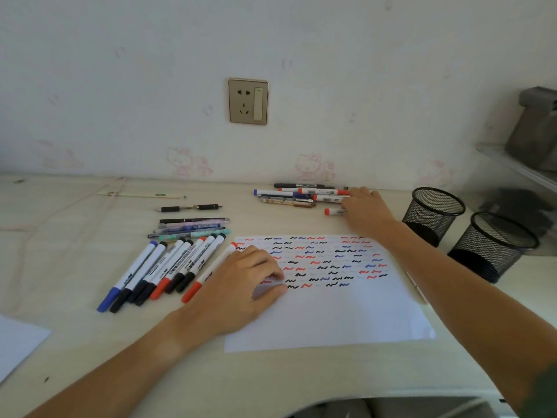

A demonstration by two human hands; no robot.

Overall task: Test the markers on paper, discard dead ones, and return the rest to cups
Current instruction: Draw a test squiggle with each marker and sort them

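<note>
While the desk (90,342) fills most of the frame, the big white paper (346,315) lies at lower middle, its top half full of red, blue and black squiggles. It is thin and floppy and would slide, so it needs a hand to pin it. The left hand (241,285) rests on its left edge with fingers curled, and I cannot tell if it holds anything. Two black mesh cups (434,217) stand at the right, light and easy to tip.

Next come the markers — a fanned row (162,273) at middle left, with thinner pens (193,229) just above. They are light, hard and smooth, so they roll. Take one by the middle of its barrel, not the cap.

A smaller pile (301,196) lies at upper middle. The right hand (366,211) reaches there, fingers on a red-capped marker (334,211) — whether it grips it yet, I cannot tell.
</note>
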